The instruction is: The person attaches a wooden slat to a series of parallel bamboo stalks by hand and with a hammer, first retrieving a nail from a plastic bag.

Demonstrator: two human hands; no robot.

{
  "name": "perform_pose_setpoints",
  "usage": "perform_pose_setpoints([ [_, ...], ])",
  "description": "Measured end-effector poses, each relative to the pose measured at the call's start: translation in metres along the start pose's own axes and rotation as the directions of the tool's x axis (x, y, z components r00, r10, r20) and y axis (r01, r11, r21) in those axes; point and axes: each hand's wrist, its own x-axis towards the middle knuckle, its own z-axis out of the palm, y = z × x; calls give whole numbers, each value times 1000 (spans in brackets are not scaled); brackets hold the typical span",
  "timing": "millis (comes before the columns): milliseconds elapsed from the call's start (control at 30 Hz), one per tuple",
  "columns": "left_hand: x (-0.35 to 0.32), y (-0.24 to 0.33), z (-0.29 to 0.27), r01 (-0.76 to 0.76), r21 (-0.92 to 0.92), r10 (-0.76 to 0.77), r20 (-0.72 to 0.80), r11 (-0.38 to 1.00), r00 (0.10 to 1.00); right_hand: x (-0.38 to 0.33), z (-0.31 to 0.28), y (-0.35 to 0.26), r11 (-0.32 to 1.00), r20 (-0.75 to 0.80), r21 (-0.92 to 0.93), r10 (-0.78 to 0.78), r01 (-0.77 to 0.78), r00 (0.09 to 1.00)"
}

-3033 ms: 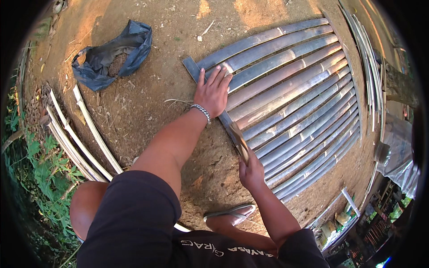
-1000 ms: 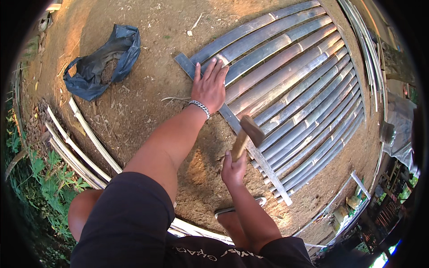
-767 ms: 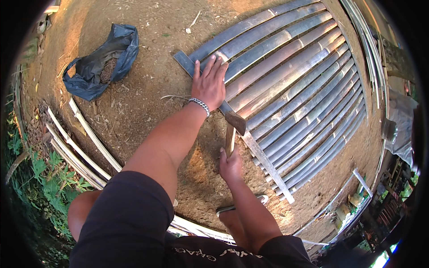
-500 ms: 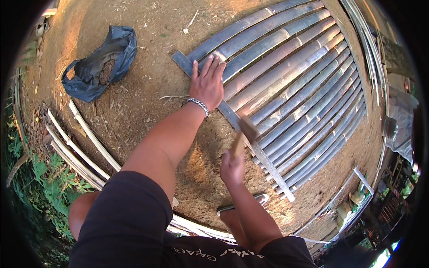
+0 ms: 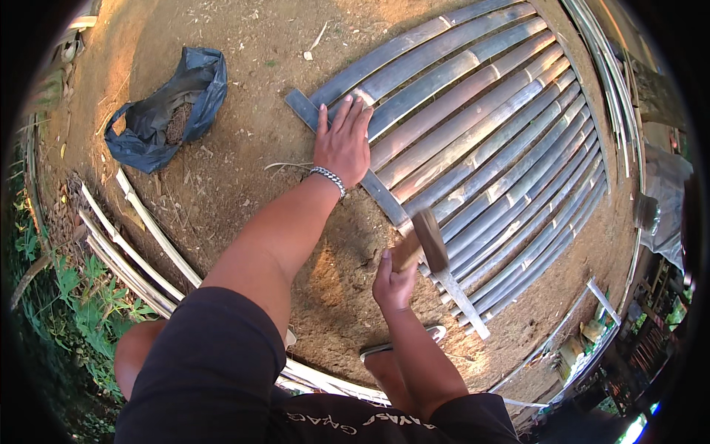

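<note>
A panel of dark bamboo slats (image 5: 473, 111) lies on the ground, its slats side by side across a crosspiece (image 5: 382, 194) at the near end. My left hand (image 5: 344, 140) presses flat on the crosspiece and the first slat ends, fingers spread, a chain bracelet on its wrist. In my right hand (image 5: 395, 283) is the wooden handle of a hammer (image 5: 431, 240), fingers wrapped round it. The hammer's dark, blocky head is over the crosspiece near its middle; whether it touches is unclear.
A black plastic bag (image 5: 151, 133) holding a heap of small brown pieces, perhaps nails, sits at the left. Pale bamboo strips (image 5: 151, 226) lie below it, beside green plants (image 5: 89, 303). Long poles (image 5: 606, 81) run along the far right. My shoe (image 5: 436, 334) is by the panel's near corner.
The hammer has come up toward me from the crosspiece and shifted slightly right, its head now larger in view. My left hand stays pressed at the same spot.
</note>
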Motion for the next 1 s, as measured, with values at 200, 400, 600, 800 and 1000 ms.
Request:
perform_pose_setpoints([
  [200, -4, -1, 1, 23, 0, -22, 37, 1000, 999, 14, -6, -3, 925, 288, -318, 305, -210, 908],
  [400, 2, 1, -2, -13, -3, 13, -9, 1000, 1000, 7, -6, 6, 953, 169, -252, 216, -169, 962],
  [600, 2, -3, -1, -15, 33, 15, -4, 999, 1000, 18, -21, -13, 993, 21, -103, -50, 52, 999],
  [800, -2, 0, -2, 9, -11, -9, 1, 1000, 1000, 26, -10, -16, 881, 283, -436, 329, -184, 901],
  [1000, 0, -3, 2, -18, 18, 19, -14, 1000, 1000, 9, -19, 6, 974, 115, -156, -146, 163, 983],
])
